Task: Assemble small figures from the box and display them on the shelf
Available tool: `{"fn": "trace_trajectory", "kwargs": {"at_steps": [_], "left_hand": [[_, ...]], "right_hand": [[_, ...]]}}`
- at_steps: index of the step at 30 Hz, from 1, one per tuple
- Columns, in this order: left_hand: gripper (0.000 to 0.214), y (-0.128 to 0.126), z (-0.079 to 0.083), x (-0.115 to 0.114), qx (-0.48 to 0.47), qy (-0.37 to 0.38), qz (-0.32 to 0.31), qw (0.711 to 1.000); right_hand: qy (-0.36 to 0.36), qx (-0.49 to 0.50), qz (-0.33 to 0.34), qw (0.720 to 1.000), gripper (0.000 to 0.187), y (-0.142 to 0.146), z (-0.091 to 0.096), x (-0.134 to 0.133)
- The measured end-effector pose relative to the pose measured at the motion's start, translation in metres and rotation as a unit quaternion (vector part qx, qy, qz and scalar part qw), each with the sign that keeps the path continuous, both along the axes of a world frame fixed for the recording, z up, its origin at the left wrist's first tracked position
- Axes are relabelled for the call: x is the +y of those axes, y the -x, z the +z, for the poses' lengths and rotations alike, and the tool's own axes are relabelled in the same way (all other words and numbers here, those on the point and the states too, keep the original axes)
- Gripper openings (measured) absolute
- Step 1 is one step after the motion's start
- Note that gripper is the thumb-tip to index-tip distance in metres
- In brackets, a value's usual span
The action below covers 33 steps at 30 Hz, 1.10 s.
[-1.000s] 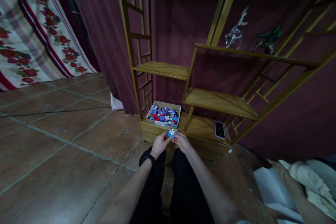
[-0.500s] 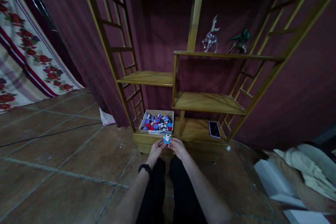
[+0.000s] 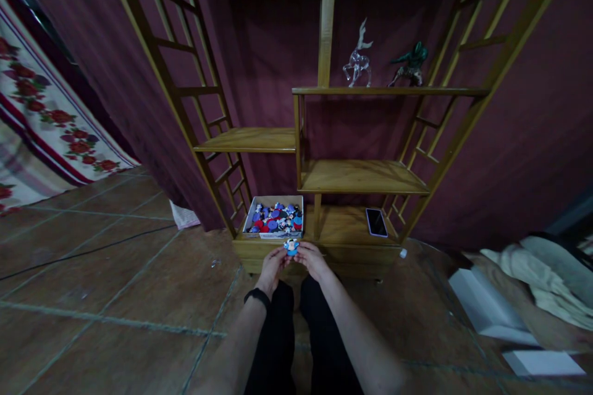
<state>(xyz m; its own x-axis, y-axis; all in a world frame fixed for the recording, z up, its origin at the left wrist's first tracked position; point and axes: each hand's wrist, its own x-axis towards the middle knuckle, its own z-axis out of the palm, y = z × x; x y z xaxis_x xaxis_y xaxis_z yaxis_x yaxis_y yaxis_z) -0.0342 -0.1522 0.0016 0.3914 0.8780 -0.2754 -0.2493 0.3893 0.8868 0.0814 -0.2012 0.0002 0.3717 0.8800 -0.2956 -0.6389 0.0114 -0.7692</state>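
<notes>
A small figurine (image 3: 291, 247) with a blue base and a pale and dark upper part is held between my two hands, just in front of the shelf's lowest level. My left hand (image 3: 273, 264) pinches it from the left, and a dark band circles that wrist. From the other side, the fingers of my right hand (image 3: 311, 258) close on it. Directly beyond my hands, an open white cardboard box (image 3: 262, 235) sits on the bottom shelf. Inside lie several small figurines (image 3: 277, 217) with purple, red, blue and white parts, jumbled together.
A wooden shelf unit (image 3: 365, 176) stands ahead. A phone (image 3: 377, 223) lies on its bottom level at right. A clear horse figurine (image 3: 358, 59) and a dark green figure (image 3: 410, 65) stand higher up. White boxes (image 3: 491, 308) lie on the tiled floor at right.
The camera view has shifted slightly, so the shelf's upper parts appear further left. Both hands keep hold of the figurine, which looks turned a little between the fingers.
</notes>
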Motion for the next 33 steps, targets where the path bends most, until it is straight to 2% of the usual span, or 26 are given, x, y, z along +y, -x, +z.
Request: {"fn": "trace_trajectory", "kwargs": {"at_steps": [10, 23, 33], "left_hand": [[0.021, 0.001, -0.005, 0.001, -0.015, -0.008, 0.005, 1.000], [0.025, 0.007, -0.001, -0.007, -0.062, -0.002, -0.016, 0.998], [0.017, 0.008, 0.000, -0.012, -0.089, 0.021, -0.010, 0.996]], "right_hand": [[0.003, 0.012, -0.005, 1.000, 0.018, -0.002, -0.004, 0.000], [-0.020, 0.015, -0.014, 1.000, 0.019, 0.001, -0.006, -0.005], [-0.041, 0.012, -0.004, 0.999, 0.021, 0.006, -0.007, -0.007]]}}
